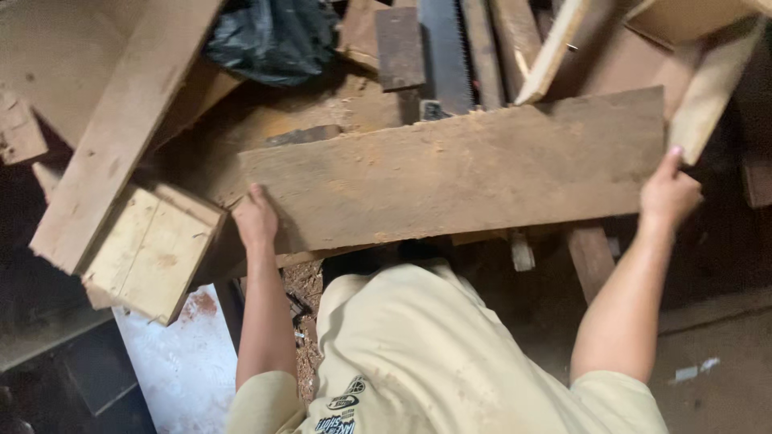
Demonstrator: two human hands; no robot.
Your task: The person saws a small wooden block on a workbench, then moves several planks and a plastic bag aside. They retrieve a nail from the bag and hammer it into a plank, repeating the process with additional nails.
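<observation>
Left hand (256, 219) and right hand (669, 193) grip opposite ends of a rough wooden plank (458, 173), held between them above scrap timber (121, 128); it appears lifted, not yet set down.

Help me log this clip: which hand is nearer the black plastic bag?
Left. The left hand grips the wide board's end, below the black plastic bag; the right hand holds the far end.

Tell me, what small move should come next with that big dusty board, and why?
Probably lift it slightly and level. The left hand and right hand hold opposite ends of the wide board, which rests on cluttered scrap wood with a saw blade just beyond it.
</observation>
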